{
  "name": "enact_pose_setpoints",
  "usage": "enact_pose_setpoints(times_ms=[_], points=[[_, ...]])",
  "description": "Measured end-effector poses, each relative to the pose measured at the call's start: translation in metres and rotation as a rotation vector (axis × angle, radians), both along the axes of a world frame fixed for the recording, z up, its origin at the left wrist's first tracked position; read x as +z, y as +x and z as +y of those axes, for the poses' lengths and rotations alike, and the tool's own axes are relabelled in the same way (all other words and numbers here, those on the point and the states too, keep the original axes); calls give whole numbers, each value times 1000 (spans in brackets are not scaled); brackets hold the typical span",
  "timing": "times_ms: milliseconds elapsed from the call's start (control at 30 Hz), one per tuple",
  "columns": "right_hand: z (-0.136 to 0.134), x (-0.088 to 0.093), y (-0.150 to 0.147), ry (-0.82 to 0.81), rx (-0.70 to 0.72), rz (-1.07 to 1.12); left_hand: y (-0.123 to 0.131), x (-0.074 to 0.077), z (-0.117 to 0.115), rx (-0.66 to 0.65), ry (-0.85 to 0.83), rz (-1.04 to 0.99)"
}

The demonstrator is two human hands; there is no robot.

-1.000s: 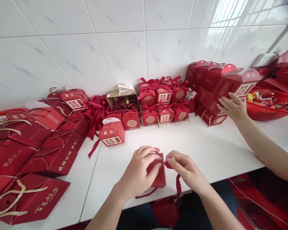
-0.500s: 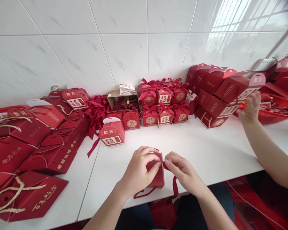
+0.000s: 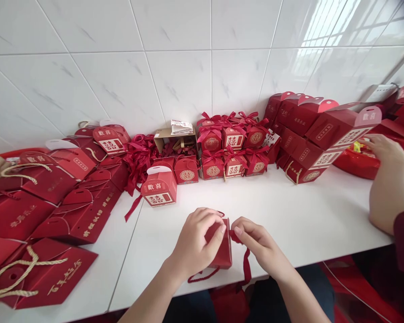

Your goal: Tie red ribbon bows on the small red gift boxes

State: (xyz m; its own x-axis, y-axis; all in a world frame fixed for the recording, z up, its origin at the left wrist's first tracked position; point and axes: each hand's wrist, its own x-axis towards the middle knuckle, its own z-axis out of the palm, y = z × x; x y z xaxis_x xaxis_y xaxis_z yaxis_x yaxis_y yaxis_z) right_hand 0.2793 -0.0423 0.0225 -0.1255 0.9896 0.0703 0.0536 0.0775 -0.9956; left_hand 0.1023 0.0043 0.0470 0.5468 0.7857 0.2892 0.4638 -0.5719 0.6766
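Observation:
In front of me a small red gift box [image 3: 225, 252] rests near the table's front edge, its top partly covered by my fingers. My left hand [image 3: 195, 246] curls over the box from the left and grips it. A dark red ribbon [image 3: 247, 264] is pinched between the thumb and fingers of my right hand [image 3: 256, 237], close to the box's right side. The ribbon's tail hangs over the table edge. A twisted red cord handle [image 3: 202, 278] loops out from under my left wrist.
Red boxes with bows [image 3: 234, 166] are stacked by the wall. A loose box [image 3: 159, 188] stands ahead, beside a ribbon pile [image 3: 139, 154]. More boxes [image 3: 70, 215] fill the left; others [image 3: 301, 143] stand right. A co-worker's hand [image 3: 388, 157] is over a red basin [image 3: 352, 163].
My hands keep nearly the same hold on box and ribbon. The co-worker's hand at right has moved right, away from the stacked boxes. Another hand shows more at the left edge.

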Motion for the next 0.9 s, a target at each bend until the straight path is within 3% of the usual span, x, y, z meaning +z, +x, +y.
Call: enact_pose_setpoints(times_ms=[167, 433, 667, 833, 900], points=[[2, 2, 0, -24, 19, 66, 3, 2, -1, -12, 79, 87], [3, 5, -1, -25, 24, 72, 4, -3, -2, -7, 106, 49], [4, -3, 5, 9, 4, -93, 3, 0, 1, -55, -57, -41], [7, -11, 9, 126, -216, -255, -8, 8, 11, -40, -158, -135], [11, -4, 6, 162, -149, -199, -12, 17, 15, -46, -137, -144]])
